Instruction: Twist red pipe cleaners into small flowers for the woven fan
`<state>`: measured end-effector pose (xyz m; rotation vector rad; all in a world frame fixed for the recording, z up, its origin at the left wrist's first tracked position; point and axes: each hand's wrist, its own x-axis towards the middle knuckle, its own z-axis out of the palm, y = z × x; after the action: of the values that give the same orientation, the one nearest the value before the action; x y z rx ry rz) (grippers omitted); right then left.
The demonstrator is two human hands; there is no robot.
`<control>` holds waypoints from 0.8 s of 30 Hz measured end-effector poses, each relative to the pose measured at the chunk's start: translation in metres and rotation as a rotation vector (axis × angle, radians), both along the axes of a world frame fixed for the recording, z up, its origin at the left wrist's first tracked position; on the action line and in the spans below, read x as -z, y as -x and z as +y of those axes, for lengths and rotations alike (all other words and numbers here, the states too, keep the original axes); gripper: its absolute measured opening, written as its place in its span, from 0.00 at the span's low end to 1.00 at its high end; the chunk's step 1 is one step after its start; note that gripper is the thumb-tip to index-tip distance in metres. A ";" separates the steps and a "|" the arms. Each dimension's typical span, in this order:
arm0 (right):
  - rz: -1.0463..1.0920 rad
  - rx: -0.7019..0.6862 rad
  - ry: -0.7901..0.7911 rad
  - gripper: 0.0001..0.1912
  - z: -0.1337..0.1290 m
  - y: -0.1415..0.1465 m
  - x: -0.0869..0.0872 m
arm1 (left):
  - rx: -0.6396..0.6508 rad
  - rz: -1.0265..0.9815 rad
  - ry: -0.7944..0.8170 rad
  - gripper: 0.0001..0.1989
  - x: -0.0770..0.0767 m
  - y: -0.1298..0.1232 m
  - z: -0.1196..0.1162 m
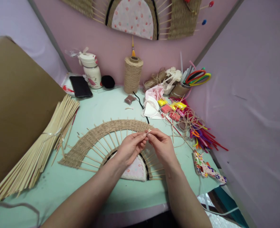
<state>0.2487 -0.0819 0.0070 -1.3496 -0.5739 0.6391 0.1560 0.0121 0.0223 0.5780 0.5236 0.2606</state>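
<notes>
My left hand [133,146] and my right hand [162,144] meet above a fan-shaped woven piece [111,126]. Thumbs and fingers of both are closed in a pinch on a small pale twisted strand [149,130]; its material is too small to make out. The woven piece lies flat on the table, with a twine band across thin wooden sticks and a pale pink half-round centre [135,169] edged in black. My forearms and hands cover part of its middle and right side.
Bundled wooden sticks [39,145] lie left, beside a cardboard sheet [18,82]. Behind stand a bottle [92,72], a phone [81,86] and a twine spool [132,76]. Pipe cleaners [205,134] and a floral-patterned glue gun [207,169] lie right. A finished-looking fan [132,17] hangs behind.
</notes>
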 end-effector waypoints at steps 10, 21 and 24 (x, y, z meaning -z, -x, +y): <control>-0.605 0.153 0.180 0.05 -0.005 0.000 -0.007 | -0.095 0.211 -0.619 0.15 0.001 0.002 0.002; -1.039 0.012 0.413 0.10 -0.008 0.011 -0.007 | -0.109 0.272 -1.213 0.05 0.003 0.007 0.004; -0.944 0.014 0.368 0.07 -0.008 0.007 -0.007 | -0.114 0.272 -1.087 0.04 0.001 0.007 0.007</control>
<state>0.2413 -0.0902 0.0141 -1.9919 -1.2346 0.0448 0.1492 0.0186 0.0217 1.6576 0.6597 0.5850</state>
